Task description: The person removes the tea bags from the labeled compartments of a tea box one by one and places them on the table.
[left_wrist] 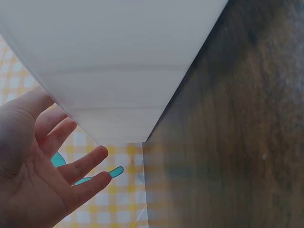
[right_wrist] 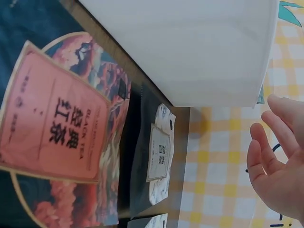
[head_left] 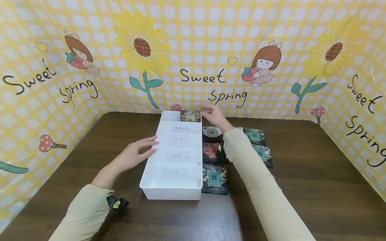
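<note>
A long white divided box [head_left: 170, 193] stands on the table, with printed labels on its dividers. In its farthest compartment a dark tea sachet [head_left: 190, 116] stands upright at the right side, its top above the rim. My right hand [head_left: 215, 117] is at the far right corner of the box, beside that sachet, with loosely bent fingers and nothing visibly held. Over on the left, my left hand [head_left: 129, 155] has its fingers spread at the box's long side; the fingertips are at the rim, and I cannot tell how firmly they touch.
Several tea sachets lie right of the box: one with a red label [right_wrist: 57, 114] reading black tea, one with a pale label [right_wrist: 159, 152], a green-labelled one [head_left: 214, 180] nearest me, others partly under my right forearm. A checked cloth [head_left: 193, 40] hangs behind the table [head_left: 120, 217].
</note>
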Available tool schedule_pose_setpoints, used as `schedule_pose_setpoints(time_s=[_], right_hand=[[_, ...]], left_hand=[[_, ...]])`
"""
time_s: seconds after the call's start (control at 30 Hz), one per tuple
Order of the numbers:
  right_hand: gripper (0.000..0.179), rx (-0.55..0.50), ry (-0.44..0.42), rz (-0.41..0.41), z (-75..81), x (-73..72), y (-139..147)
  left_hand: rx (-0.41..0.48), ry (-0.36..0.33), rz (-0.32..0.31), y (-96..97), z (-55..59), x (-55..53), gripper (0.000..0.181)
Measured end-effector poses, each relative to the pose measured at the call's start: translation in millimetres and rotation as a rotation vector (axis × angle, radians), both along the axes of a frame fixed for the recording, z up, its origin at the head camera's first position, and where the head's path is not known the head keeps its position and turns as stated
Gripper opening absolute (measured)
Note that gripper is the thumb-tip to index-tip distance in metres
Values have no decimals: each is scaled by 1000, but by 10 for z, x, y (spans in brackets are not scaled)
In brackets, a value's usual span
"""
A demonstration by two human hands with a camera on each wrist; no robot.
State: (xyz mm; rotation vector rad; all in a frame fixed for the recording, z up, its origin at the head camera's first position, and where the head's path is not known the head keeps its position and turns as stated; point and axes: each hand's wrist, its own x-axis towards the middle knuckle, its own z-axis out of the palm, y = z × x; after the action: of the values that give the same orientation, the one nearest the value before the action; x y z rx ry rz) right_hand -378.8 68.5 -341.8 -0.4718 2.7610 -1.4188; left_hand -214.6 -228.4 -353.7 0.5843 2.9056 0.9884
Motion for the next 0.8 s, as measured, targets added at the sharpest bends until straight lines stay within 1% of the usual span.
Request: schedule_pose_setpoints(time_s=[0.17,0.33,0.57,0.8], right_hand=[[38,26,7,1,12,-14,-58],[29,39,10,-29,-7,-17,-100],[19,83,43,-52,-22,16,-135],[18,116,90,-68,-2,39,-163]], left_hand=[[1,1,0,0,-2,0,42],[3,-2,-1,8,2,-1,41],[-1,-3,4,7,2,2,41],[-5,-6,9,16,16,4,41]])
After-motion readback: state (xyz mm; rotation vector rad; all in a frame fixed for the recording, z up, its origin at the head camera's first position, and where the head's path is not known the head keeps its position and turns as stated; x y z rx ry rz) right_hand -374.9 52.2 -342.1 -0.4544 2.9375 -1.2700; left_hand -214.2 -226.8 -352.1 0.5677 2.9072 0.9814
